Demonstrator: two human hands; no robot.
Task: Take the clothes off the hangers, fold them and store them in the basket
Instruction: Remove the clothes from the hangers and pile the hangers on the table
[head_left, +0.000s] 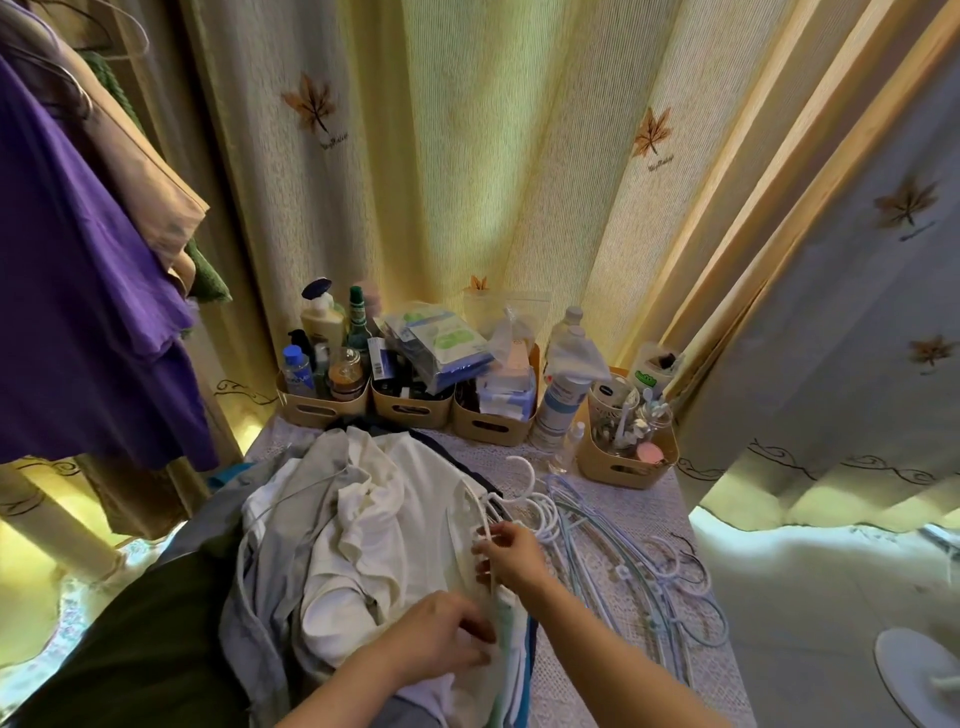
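A heap of white and grey clothes (363, 525) lies on a table covered with a lace cloth (639, 525), several still on hangers. My right hand (511, 558) pinches the neck of a white hanger (498, 506) at the right edge of the heap. My left hand (441, 636) grips the white cloth just below it, fingers curled into the fabric. Bare hangers (623, 561) lie in a pile to the right of my hands. No clothes basket is in view.
Tan bins (488, 426) of bottles and toiletries line the table's back edge, in front of yellow leaf-print curtains (467, 182). A purple shirt (78, 291) and other garments hang at upper left. A white fan base (914, 670) stands on the floor at right.
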